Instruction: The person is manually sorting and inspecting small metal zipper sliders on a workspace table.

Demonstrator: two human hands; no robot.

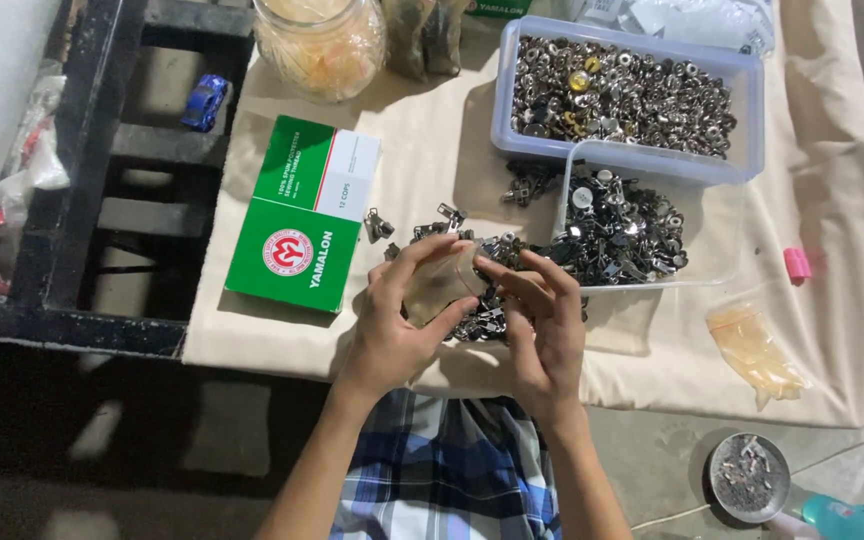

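Hands: my left hand (392, 320) and right hand (542, 325) both pinch a small clear bag (442, 285) between them, just above the zipper-pull heap (492, 300) on the bench (832, 200), left slightly nearer.

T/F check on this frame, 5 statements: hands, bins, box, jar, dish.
1. Both hands meet over a pile of small metal parts. True: the left hand and right hand touch fingertips above the metal parts pile.
2. The green and white box lies to the right of the hands. False: the green and white box lies to their left.
3. Two clear plastic bins hold metal pieces. True: the far bin and the near bin.
4. The glass jar stands on the floor. False: the glass jar stands on the cloth.
5. The round metal dish sits on the cloth. False: the round metal dish is on the floor.
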